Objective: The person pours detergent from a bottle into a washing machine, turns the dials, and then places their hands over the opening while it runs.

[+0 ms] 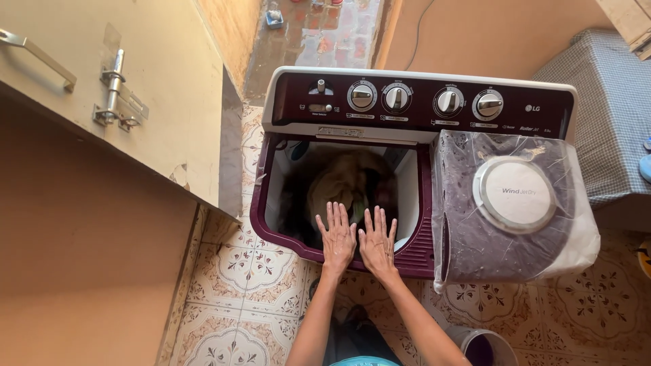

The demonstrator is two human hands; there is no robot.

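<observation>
Both hands are spread flat, empty, fingers splayed: the left hand (337,237) and right hand (378,241) hover side by side over the near rim of the open wash tub (271,224). Inside lies the yellowish laundry (342,183). Better to press evenly, keeping cloth away from the rim. The plastic-wrapped spin lid (508,203) sits right.

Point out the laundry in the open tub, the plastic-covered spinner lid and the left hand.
laundry (342,179), head view, on the pale cloth heap.
spinner lid (513,194), head view, on its round white centre.
left hand (337,237), head view, back of the hand.
</observation>
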